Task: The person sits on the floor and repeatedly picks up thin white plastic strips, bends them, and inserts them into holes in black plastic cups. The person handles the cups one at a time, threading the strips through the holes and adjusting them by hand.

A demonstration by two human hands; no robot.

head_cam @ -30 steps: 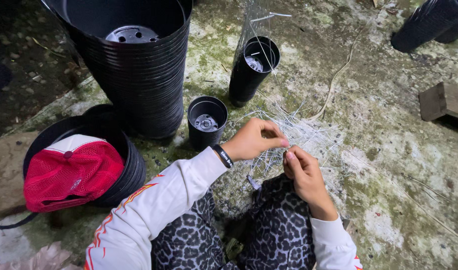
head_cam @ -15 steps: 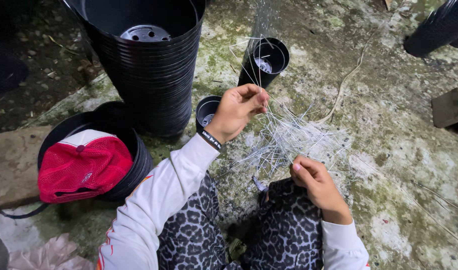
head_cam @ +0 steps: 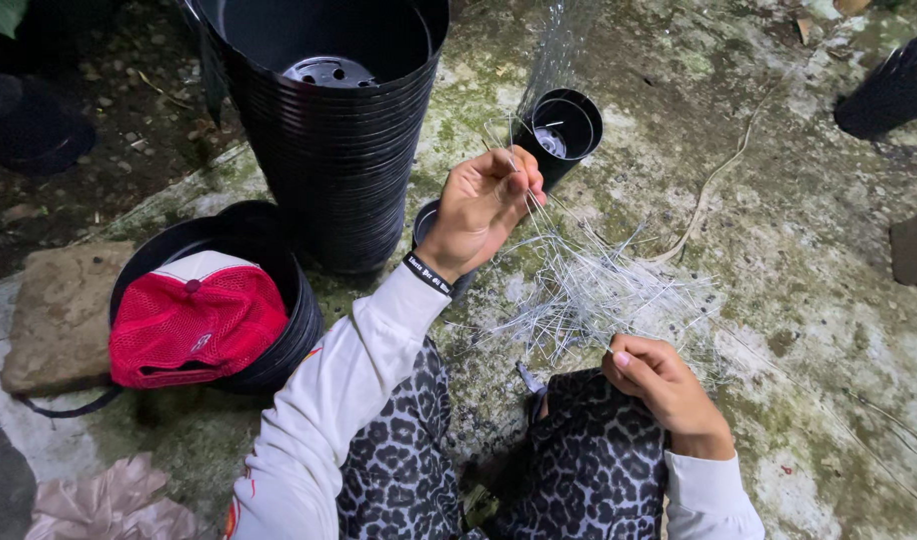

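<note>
The left hand (head_cam: 486, 205) is raised above the mossy concrete floor (head_cam: 799, 300), its fingers pinched shut on a few thin pale wire strands (head_cam: 527, 195) that slant up out of a loose heap of the same wire pieces (head_cam: 599, 295) lying on the floor between the two hands. The right hand (head_cam: 664, 385) sits lower, just beside the near edge of that heap, fingers curled inward — whether it grips a strand cannot be told, since the fingertips are turned away. A dark band (head_cam: 429, 275) circles the left wrist over a white sleeve. Just beyond the left hand stands a small black pot (head_cam: 569, 125), tilted, with a bundle of fine wire rising from its mouth; a second small pot (head_cam: 426, 222) is mostly hidden behind the left wrist. To the left rises a tall stack of large black pots (head_cam: 329, 150), and beside it a low, wide pot (head_cam: 269, 300) holds a red-and-white cap (head_cam: 194, 320). A flat stone (head_cam: 59, 310) lies at the far left — leopard-print trousers (head_cam: 579, 470) fill the foreground.
</note>
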